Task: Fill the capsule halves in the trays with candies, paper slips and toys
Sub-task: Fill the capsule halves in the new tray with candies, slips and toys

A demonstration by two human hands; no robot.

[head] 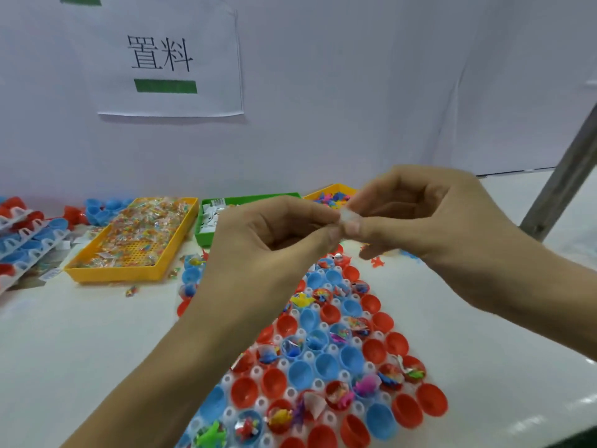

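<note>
A packing workstation: printed station sign on the partition above the hands, sorting bins of supplies left of them.

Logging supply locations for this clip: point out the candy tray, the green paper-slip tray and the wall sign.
Yellow candy tray (116, 275): head view, on its bare front wall.
Green paper-slip tray (201, 237): head view, on its near left corner wall.
Wall sign (206, 43): head view, on blank paper right of the printed characters.

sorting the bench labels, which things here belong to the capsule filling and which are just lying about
Job: white tray of red and blue capsule halves; yellow candy tray; green slip tray; small white piece pinched by both hands.
Lying about: printed wall sign; grey metal post.
</note>
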